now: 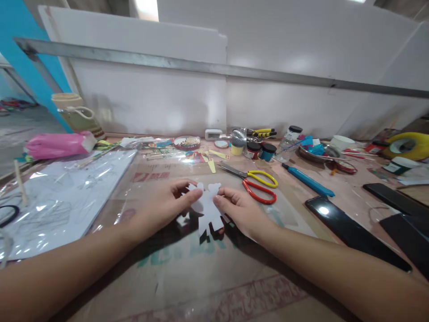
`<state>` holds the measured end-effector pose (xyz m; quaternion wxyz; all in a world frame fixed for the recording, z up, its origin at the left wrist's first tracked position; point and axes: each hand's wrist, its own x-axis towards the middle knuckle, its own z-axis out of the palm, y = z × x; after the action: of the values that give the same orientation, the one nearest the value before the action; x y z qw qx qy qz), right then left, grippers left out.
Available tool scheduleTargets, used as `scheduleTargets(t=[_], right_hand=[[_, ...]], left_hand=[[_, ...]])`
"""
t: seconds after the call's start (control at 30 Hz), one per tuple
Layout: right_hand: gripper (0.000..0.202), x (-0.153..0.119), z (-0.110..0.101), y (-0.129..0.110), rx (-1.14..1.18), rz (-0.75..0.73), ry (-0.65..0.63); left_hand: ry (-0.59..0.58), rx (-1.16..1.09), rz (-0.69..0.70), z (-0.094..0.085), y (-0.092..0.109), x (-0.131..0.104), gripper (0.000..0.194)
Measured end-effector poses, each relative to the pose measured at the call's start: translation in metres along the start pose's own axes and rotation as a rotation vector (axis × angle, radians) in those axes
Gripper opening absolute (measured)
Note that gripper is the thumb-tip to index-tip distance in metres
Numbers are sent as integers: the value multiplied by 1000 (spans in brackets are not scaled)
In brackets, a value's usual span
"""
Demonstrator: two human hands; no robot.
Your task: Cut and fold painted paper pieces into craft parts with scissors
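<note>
A white paper cutout (208, 208) with notched, irregular edges is held up just above the table, between both hands. My left hand (179, 199) pinches its left side, thumb on top. On the right side, my right hand (239, 210) grips the paper between thumb and fingers, with some fingertips hidden beneath it. Scissors (250, 176) with one yellow and one red handle lie a little beyond my right hand, blades pointing left. Pale yellow cut pieces (212, 164) lie past the cutout.
A plastic-covered stack of drawings (110, 179) lies left, near a pink packet (60, 145). To the right are a blue cutter (308, 180), a black phone (355, 232) and yellow tape (410, 145). Paint jars (267, 152) line the back, before a white panel (150, 98).
</note>
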<state>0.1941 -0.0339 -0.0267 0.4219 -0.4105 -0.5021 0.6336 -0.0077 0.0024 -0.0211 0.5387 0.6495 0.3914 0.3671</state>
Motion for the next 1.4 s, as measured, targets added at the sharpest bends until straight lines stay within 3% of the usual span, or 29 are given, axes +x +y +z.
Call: scheduleTargets(t=[0.13,0.3,0.47,0.67,0.73,0.83,0.87,0.93,1.03,1.1,1.23,1.4], right_hand=[[39,-2,3,-3,3,25,-30],[30,-4,2,-2,-73,-5,-6],[14,-7,1,3,-370,-127,14],[28,-14,0,-2,-666,-268,59],[32,-14,0,-4,-707,-263,72],[34,-14,2,-4,-677,-255,40],[33,-14,2,-3,-661,-262,22],[32,-14,3,-3,-667,-309,3],[33,-17,2,-4,-782,-428,0],[30,-19,1,-6,-850,-500,-28],[25,-23,0,-9,-827,-568,-83],[16,-25,-1,-8,-784,-534,-14]], left_hand=[[-52,85,-63,-1,0,2,32],[-76,109,-71,2,-1,0,30],[-4,330,78,3,-1,-4,27],[-24,395,181,3,-7,-5,26],[66,465,258,1,-10,-4,25],[304,593,499,-1,-10,-3,31],[330,630,575,-2,-8,-3,25],[260,683,670,0,-3,-6,13],[90,644,622,5,3,-12,3],[49,557,552,9,4,-16,5],[41,474,478,15,3,-20,5],[72,432,397,17,5,-20,11]])
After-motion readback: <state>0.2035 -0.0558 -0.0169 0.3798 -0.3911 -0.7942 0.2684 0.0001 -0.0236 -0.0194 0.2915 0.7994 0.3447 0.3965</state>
